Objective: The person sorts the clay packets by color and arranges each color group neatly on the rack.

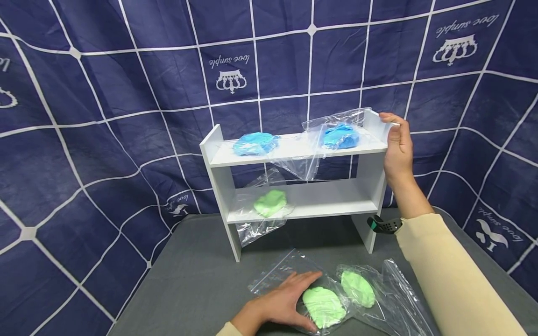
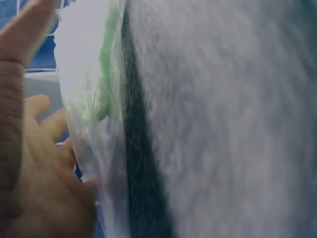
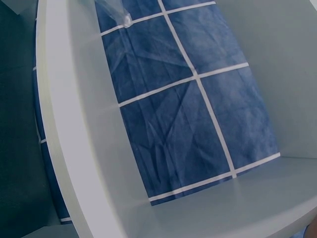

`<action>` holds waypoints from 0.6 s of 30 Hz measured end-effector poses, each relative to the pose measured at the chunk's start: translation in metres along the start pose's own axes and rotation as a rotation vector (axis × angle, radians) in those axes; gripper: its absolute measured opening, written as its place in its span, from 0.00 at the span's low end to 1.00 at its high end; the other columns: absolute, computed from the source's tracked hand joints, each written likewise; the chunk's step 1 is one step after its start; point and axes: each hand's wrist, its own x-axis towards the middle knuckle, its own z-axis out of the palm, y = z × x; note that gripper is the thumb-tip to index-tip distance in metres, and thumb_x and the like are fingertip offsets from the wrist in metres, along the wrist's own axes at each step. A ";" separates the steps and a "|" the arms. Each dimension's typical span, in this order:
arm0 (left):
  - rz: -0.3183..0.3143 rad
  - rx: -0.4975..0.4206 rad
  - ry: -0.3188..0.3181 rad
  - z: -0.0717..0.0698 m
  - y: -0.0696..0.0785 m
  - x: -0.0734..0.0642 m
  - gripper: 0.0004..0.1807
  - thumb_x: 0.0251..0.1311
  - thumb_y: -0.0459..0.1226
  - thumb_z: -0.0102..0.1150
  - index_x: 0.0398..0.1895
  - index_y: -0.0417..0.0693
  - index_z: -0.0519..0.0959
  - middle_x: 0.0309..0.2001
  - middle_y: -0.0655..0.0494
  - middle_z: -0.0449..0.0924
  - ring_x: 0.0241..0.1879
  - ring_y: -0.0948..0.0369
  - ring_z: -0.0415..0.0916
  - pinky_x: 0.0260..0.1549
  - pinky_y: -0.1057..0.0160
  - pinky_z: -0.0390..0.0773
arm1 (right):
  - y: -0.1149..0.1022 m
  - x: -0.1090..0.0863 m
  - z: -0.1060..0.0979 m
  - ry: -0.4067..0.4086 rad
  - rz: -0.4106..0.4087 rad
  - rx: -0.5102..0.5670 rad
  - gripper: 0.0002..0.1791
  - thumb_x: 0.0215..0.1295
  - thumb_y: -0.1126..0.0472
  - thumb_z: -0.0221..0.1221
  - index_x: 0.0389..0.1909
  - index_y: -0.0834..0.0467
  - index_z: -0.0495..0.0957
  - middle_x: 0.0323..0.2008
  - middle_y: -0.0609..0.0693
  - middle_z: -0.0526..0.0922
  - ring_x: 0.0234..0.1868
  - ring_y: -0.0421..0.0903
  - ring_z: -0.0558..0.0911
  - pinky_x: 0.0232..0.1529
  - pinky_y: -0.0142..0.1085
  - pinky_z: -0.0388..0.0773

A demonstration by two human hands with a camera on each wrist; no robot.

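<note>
My right hand (image 1: pixel 399 151) grips the top of the right side panel of a small white two-tier shelf (image 1: pixel 332 196), fingers over its edge. My left hand (image 1: pixel 286 298) is low at the front, thumb and fingers spread around a green lump (image 1: pixel 323 305) inside a clear zip bag (image 1: pixel 273 275) on the table. In the left wrist view, that bag (image 2: pixel 94 144) stands close beside the spread fingers. To its right, a second green lump (image 1: pixel 358 288) lies in another clear bag. The right wrist view shows the white shelf boards (image 3: pixel 94 148) from close by, with the hand almost wholly hidden.
Two bagged blue lumps, one left (image 1: pixel 255 143) and one right (image 1: pixel 340 136), sit on the upper shelf, with plastic hanging over its front. A bagged green lump (image 1: pixel 271 203) rests on the lower board. Behind hangs a blue cloth (image 1: pixel 176 84) with white lines.
</note>
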 end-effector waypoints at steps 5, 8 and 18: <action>-0.002 -0.046 -0.071 0.001 -0.003 -0.001 0.61 0.44 0.59 0.70 0.77 0.61 0.42 0.76 0.66 0.49 0.75 0.58 0.50 0.70 0.42 0.54 | 0.001 -0.001 0.001 0.003 0.001 0.015 0.16 0.75 0.61 0.37 0.47 0.58 0.74 0.59 0.53 0.76 0.67 0.43 0.67 0.68 0.27 0.55; 0.008 -0.014 -0.103 0.002 -0.004 -0.002 0.59 0.45 0.59 0.69 0.77 0.61 0.44 0.75 0.65 0.51 0.75 0.58 0.51 0.70 0.40 0.53 | 0.002 -0.001 0.001 0.007 -0.007 0.019 0.16 0.75 0.62 0.37 0.47 0.61 0.74 0.58 0.53 0.76 0.67 0.44 0.67 0.68 0.28 0.55; 0.088 0.145 -0.004 0.004 -0.007 0.001 0.51 0.43 0.60 0.69 0.72 0.60 0.59 0.66 0.66 0.68 0.66 0.64 0.65 0.64 0.56 0.65 | 0.001 -0.001 -0.001 -0.001 -0.017 -0.040 0.16 0.75 0.61 0.37 0.48 0.62 0.73 0.58 0.50 0.77 0.67 0.42 0.67 0.68 0.28 0.56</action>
